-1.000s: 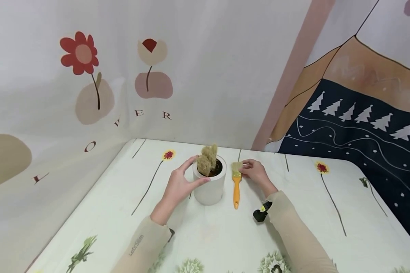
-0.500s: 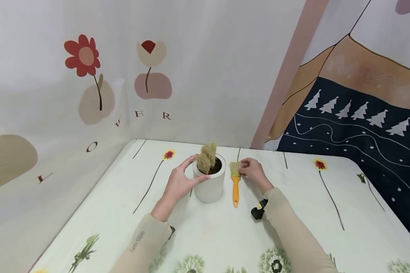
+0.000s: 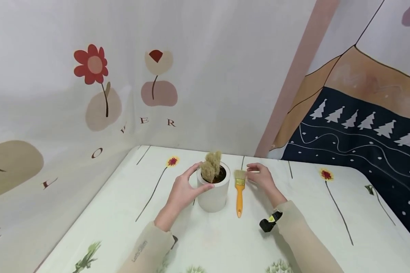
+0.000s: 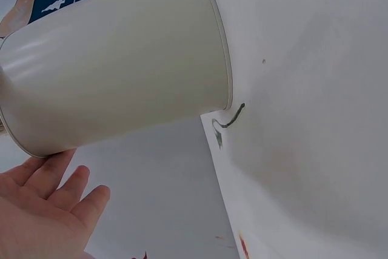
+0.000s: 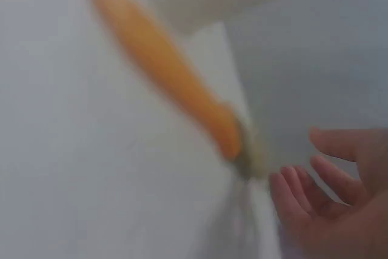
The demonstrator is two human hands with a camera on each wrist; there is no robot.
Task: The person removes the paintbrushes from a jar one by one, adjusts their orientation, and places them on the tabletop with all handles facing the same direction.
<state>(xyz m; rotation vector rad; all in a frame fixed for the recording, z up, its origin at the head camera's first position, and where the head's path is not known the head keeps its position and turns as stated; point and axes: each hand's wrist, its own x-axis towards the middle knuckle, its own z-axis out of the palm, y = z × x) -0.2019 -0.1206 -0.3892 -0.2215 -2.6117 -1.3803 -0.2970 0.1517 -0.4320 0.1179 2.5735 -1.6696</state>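
Note:
A white cylindrical pot (image 3: 212,199) stands upright on the table, with a fuzzy tan cactus-like plant (image 3: 210,167) and dark soil inside. My left hand (image 3: 182,192) grips the pot near its rim, thumb at the front and fingers at the far left side; in the left wrist view the hand (image 4: 45,210) touches the pot (image 4: 121,65). Right of the pot lies a brush with an orange handle (image 3: 239,201), bristles pointing away. My right hand (image 3: 262,179) is beside the bristles, fingers loosely bent with nothing between them. The right wrist view shows the brush (image 5: 163,65) blurred, near the fingertips.
A white flower-print cloth (image 3: 212,242) covers the table. Behind it hangs a pale printed curtain (image 3: 218,76), with a dark blue panel of white trees (image 3: 355,140) at the right. A black strap piece (image 3: 268,224) hangs below my right cuff.
My right fingers have come away from the brush's bristles, slightly to the right, and spread a little. The left hand keeps its grip on the pot. The head view has shifted slightly.

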